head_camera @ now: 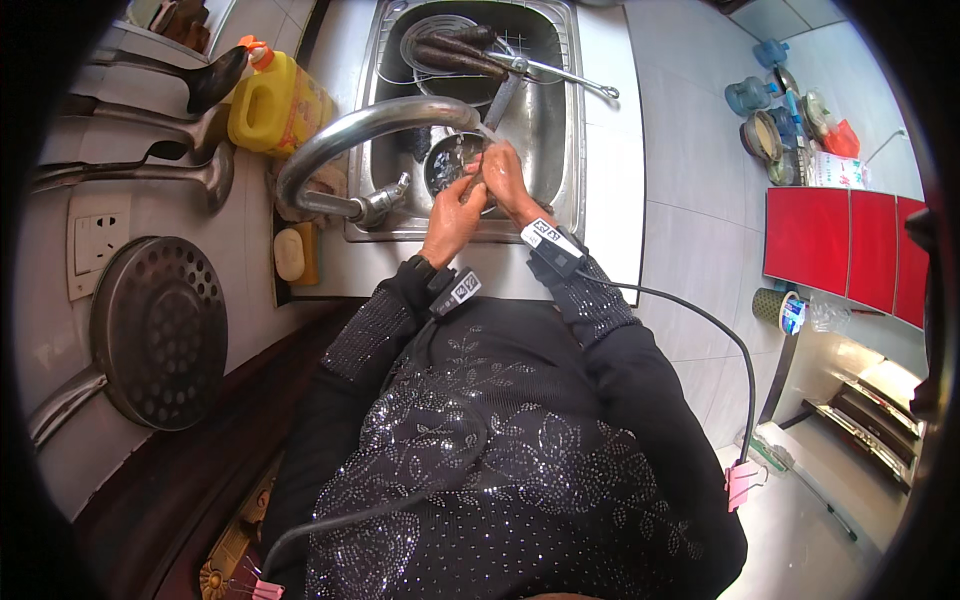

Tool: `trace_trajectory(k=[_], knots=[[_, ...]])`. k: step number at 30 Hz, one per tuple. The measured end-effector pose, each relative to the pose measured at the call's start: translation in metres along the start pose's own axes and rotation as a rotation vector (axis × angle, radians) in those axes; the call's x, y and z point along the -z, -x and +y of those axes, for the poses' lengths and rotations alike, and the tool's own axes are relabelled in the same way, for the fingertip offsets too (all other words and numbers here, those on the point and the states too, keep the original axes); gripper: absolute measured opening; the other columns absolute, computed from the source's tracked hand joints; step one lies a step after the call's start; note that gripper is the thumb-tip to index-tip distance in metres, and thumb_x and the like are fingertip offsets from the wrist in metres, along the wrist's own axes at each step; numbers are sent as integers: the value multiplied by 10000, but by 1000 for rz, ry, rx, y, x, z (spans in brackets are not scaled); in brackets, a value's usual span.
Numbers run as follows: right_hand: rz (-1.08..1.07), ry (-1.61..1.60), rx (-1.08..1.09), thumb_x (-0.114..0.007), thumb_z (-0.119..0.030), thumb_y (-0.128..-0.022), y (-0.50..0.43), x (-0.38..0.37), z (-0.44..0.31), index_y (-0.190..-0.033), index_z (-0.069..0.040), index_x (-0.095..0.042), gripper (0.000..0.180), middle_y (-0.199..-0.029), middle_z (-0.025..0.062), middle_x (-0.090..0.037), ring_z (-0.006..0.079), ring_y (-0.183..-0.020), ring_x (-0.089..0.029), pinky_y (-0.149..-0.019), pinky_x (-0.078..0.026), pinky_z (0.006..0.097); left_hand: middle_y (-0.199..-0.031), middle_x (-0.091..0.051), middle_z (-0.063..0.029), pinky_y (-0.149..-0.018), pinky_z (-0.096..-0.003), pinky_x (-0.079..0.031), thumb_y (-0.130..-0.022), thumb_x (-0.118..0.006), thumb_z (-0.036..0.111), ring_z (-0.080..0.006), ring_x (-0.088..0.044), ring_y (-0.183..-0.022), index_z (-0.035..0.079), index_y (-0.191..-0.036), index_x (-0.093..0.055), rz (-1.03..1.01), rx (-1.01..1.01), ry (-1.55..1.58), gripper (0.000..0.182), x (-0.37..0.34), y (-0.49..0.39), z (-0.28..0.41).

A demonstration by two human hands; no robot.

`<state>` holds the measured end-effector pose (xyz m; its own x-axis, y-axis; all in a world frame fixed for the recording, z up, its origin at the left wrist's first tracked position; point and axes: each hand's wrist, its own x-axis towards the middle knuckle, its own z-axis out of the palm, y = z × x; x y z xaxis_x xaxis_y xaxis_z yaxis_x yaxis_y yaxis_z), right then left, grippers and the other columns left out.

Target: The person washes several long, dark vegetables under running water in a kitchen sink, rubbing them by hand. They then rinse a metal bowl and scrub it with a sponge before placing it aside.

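Both my hands meet under the running metal faucet [382, 112], above a round metal bowl [444, 163] of water in the steel sink [559, 142]. My left hand [454, 219] has its fingertips pinched together, touching a small dark item beside my other hand. My right hand [505, 177] is curled around that item, which the fingers mostly hide; I cannot tell what it is. Behind the hands, long dark root vegetables [457, 56] lie on a wire rack, with a metal tool [504, 97] and a long metal handle [577, 79] beside them.
Left of the sink stand a yellow jug [274, 105] and a bar of soap [289, 254]. Ladles [214, 82] and a perforated skimmer [161, 334] hang at the left wall. White counter [613, 172] borders the sink. Cables run from both wrists.
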<state>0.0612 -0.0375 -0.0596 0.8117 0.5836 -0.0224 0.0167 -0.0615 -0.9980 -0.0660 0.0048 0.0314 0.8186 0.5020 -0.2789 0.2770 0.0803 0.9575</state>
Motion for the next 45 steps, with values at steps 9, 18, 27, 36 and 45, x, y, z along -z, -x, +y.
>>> trace_trajectory(k=[9, 18, 27, 36, 45], knots=[[89, -562, -636, -450, -85, -817, -35, 18, -17, -754, 3, -482, 113, -595, 101, -468, 211, -447, -479, -402, -422, 352, -625, -505, 7, -445, -201, -359, -878, -529, 268, -59, -460, -503, -17, -1178, -515, -81, 56, 12, 414, 6, 18, 8], [-87, -1377, -457, -421, -203, -930, 0, 27, -50, -863, -18, -539, 230, -1001, 164, -592, 320, -1063, -515, -896, -426, 535, -822, -501, -154, -418, -180, -376, -925, -442, 264, -103, -433, -576, -80, -1110, -418, -390, 680, 1526, 392, 57, 25, 18], [42, -674, -510, -488, -69, -820, 7, 26, -34, -789, 45, -488, 118, -689, 172, -537, 309, -569, -596, -518, -534, 395, -708, -562, -84, -440, -258, -392, -893, -511, 272, -123, -496, -510, 3, -979, -551, -248, 265, 227, 285, 40, 35, 10], [129, -422, -494, -512, -47, -742, 6, -4, -18, -665, 22, -532, 105, -654, 106, -523, 152, -517, -488, -435, -391, 295, -900, -602, -196, -652, -442, -467, -784, -591, 239, -383, -584, -748, 2, -1060, -540, -46, -450, -901, 367, 17, -1, 16], [243, -452, -587, -541, -42, -722, -24, 24, -34, -629, 39, -545, 123, -579, 103, -531, 178, -429, -488, -382, -408, 309, -829, -592, -214, -651, -348, -459, -811, -551, 293, -276, -596, -737, -35, -1060, -495, -143, -203, -539, 416, -4, -24, 11]])
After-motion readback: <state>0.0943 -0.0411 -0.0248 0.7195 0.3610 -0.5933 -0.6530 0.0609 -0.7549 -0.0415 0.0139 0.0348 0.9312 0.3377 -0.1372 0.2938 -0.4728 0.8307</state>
